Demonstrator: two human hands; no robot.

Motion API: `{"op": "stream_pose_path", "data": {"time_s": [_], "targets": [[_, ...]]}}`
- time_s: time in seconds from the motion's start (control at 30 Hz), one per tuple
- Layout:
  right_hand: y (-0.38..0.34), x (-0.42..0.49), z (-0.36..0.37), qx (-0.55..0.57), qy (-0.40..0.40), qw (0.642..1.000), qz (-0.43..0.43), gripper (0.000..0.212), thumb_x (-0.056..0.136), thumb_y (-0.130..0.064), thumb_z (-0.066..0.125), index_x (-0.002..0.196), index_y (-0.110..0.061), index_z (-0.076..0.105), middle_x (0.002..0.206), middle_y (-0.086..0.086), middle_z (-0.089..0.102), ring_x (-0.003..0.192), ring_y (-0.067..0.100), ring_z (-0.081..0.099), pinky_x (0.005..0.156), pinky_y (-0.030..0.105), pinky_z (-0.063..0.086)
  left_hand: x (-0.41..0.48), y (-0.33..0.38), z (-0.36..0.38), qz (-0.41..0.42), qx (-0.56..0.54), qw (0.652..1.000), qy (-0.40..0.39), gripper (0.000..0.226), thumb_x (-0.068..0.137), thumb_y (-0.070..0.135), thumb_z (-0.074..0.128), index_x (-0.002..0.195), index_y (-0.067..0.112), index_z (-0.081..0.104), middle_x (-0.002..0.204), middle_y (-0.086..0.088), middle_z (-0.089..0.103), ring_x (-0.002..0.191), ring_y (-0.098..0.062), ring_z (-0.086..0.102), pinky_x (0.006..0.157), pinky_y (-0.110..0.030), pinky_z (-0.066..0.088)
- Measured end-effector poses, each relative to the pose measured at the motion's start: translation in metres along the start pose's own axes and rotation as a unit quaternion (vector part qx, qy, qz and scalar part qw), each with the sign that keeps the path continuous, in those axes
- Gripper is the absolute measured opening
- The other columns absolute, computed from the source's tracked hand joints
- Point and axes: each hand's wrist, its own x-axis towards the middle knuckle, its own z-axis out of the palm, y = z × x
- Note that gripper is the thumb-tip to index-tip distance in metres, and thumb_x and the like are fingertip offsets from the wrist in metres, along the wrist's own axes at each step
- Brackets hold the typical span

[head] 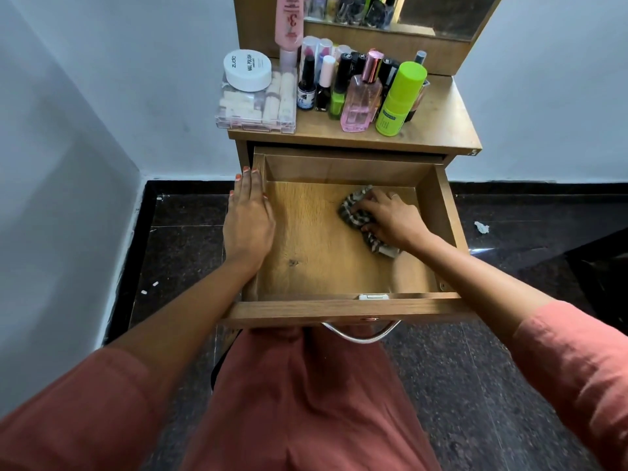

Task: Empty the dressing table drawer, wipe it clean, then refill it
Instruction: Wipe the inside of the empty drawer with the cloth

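Floor, far left: two small white bits [149, 287] on the dark stone, well apart from the table.

Your left hand [249, 215]: fingers straight and together, palm down, resting flat along the top of the left wall of the drawer [306, 260]; it holds nothing.

Dressing table top [445, 124], left end: clear plastic case [255, 108] at the front corner; white nail polish jar [248, 69] sitting on it; pink tube [289, 25] standing upright just behind.

Centre of the top: cluster of small nail polish bottles [323, 86], upright and close together; pink perfume bottle [362, 100] at the front of the cluster; lime green bottle [399, 100] just beside it on the right; mirror [424, 11] behind.

Drawer: pulled fully out toward you, below the table top; metal handle [360, 336] hanging on its front; the cloth is the only thing lying on its wooden floor.

Striped cloth [353, 212]: bunched, lying on the drawer floor right of centre, near the back.

Your right hand [390, 217]: inside the drawer, fingers curled over the cloth, pressing it down on the wood; ring on one finger.

Hands well apart, one at each side of the drawer.

Floor, right: crumpled white scrap [481, 227], clear of the table.
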Motion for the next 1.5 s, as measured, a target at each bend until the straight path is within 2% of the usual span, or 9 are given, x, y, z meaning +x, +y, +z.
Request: {"op": "stream_pose_path", "data": {"time_s": [0.13, 0.3, 0.5, 0.67, 0.8, 1.0, 1.13, 1.33, 1.5], "targets": [[-0.016, -0.01, -0.005, 0.009, -0.076, 0.997, -0.026, 0.057, 0.083, -0.036, 0.063, 0.135, -0.028, 0.04, 0.149, 0.008, 0.024, 0.126, 0.033, 0.037, 0.095, 0.048, 0.044, 0.0, 0.0, 0.0, 0.0, 0.001, 1.0, -0.002, 0.048, 0.1, 0.014, 0.024, 0.146, 0.005, 0.015, 0.156, -0.01, 0.012, 0.145, -0.021, 0.009, 0.12, -0.032, 0.009], [-0.027, -0.033, -0.005, -0.024, -0.154, 0.984, -0.087, 0.068, 0.08, -0.02, 0.067, 0.139, -0.029, 0.034, 0.152, 0.009, 0.015, 0.13, 0.032, 0.033, 0.097, 0.043, 0.044, -0.001, 0.0, 0.0, 0.0, -0.005, 1.0, 0.001, 0.048, 0.1, 0.014, 0.024, 0.146, 0.005, 0.015, 0.156, -0.011, 0.013, 0.145, -0.021, 0.01, 0.12, -0.032, 0.009], [-0.004, -0.038, -0.01, -0.063, -0.142, 0.984, -0.086, 0.069, 0.082, -0.009, 0.062, 0.14, -0.03, 0.032, 0.15, 0.01, 0.016, 0.133, 0.029, 0.03, 0.092, 0.043, 0.051, -0.001, 0.0, 0.001, -0.003, -0.004, 1.0, -0.001, 0.048, 0.1, 0.014, 0.024, 0.146, 0.006, 0.015, 0.156, -0.01, 0.013, 0.145, -0.021, 0.009, 0.12, -0.032, 0.009], [0.022, -0.016, -0.018, -0.065, -0.068, 0.995, -0.012, 0.06, 0.087, -0.01, 0.056, 0.139, -0.031, 0.035, 0.153, 0.007, 0.02, 0.127, 0.034, 0.037, 0.082, 0.047, 0.05, -0.001, 0.0, 0.0, -0.001, 0.0, 1.0, -0.003, 0.048, 0.1, 0.014, 0.025, 0.146, 0.005, 0.015, 0.155, -0.012, 0.013, 0.145, -0.022, 0.01, 0.12, -0.033, 0.009], [0.015, -0.009, -0.011, -0.03, -0.05, 0.997, 0.048, 0.059, 0.086, -0.006, 0.052, 0.137, -0.032, 0.038, 0.151, 0.008, 0.023, 0.12, 0.037, 0.043, 0.084, 0.044, 0.047, -0.001, 0.0, 0.0, -0.002, -0.004, 1.0, -0.001, 0.048, 0.1, 0.015, 0.025, 0.146, 0.006, 0.016, 0.156, -0.011, 0.014, 0.145, -0.022, 0.01, 0.12, -0.033, 0.01], [-0.009, -0.025, -0.006, 0.036, -0.106, 0.994, 0.011, 0.063, 0.079, -0.003, 0.06, 0.135, -0.023, 0.038, 0.142, 0.015, 0.027, 0.116, 0.037, 0.047, 0.086, 0.044, 0.052, -0.002, 0.001, 0.0, -0.001, -0.007, 1.0, 0.004, 0.047, 0.1, 0.015, 0.025, 0.146, 0.006, 0.016, 0.155, -0.011, 0.014, 0.145, -0.022, 0.011, 0.12, -0.034, 0.011], [-0.039, -0.033, 0.004, 0.054, -0.15, 0.987, -0.032, 0.072, 0.071, -0.013, 0.075, 0.132, -0.012, 0.036, 0.132, 0.016, 0.033, 0.107, 0.036, 0.054, 0.085, 0.046, 0.052, -0.003, 0.001, -0.001, 0.003, -0.008, 1.0, 0.007, 0.047, 0.1, 0.014, 0.025, 0.145, 0.004, 0.018, 0.155, -0.013, 0.015, 0.145, -0.023, 0.012, 0.12, -0.035, 0.013], [-0.035, -0.043, 0.002, 0.006, -0.166, 0.986, -0.034, 0.079, 0.071, -0.02, 0.076, 0.135, -0.013, 0.029, 0.136, 0.014, 0.029, 0.111, 0.037, 0.051, 0.087, 0.047, 0.05, -0.003, 0.001, -0.002, 0.003, -0.004, 1.0, 0.007, 0.047, 0.1, 0.014, 0.025, 0.145, 0.005, 0.017, 0.155, -0.012, 0.015, 0.145, -0.023, 0.012, 0.12, -0.034, 0.012], [0.002, -0.058, -0.006, -0.078, -0.201, 0.976, 0.021, 0.086, 0.075, -0.024, 0.073, 0.14, -0.016, 0.018, 0.14, 0.012, 0.024, 0.119, 0.033, 0.046, 0.088, 0.044, 0.05, -0.003, 0.001, -0.001, -0.001, -0.01, 1.0, 0.006, 0.047, 0.1, 0.015, 0.025, 0.146, 0.006, 0.017, 0.155, -0.011, 0.014, 0.145, -0.022, 0.011, 0.12, -0.034, 0.012]]}}
